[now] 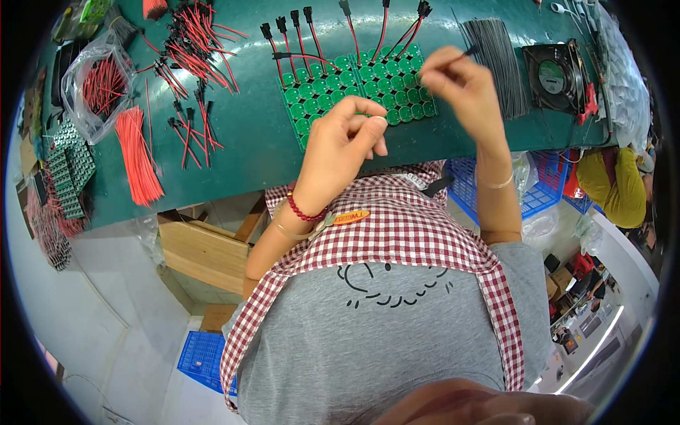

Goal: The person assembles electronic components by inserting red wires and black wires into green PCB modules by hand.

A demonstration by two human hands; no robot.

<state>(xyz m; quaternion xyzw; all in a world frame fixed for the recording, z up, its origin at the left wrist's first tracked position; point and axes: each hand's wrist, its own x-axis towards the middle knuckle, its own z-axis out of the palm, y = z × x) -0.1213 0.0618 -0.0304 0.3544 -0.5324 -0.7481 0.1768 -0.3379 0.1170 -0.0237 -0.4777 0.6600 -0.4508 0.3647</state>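
My left hand point(347, 138) is closed in a pinch over the near edge of the green circuit board panels point(312, 106); whatever its fingertips hold is hidden. My right hand point(462, 85) is raised over the panels' right side, thumb and fingers pinched together. A small dark end point(470, 51) pokes out above its knuckles, too small to name. The panels lie side by side, covered in rows of rounded green boards. Several red-and-black wire leads with black connectors point(295, 15) stand up from their far rows, and one lead point(306, 56) lies across the left panel.
Loose connector leads point(195, 46), a bundle of red wires point(138, 156) and a plastic bag of leads point(106, 85) lie at left. To the right are grey strands point(499, 71) and a black fan point(556, 78). A blue crate point(545, 188) sits below the table's edge.
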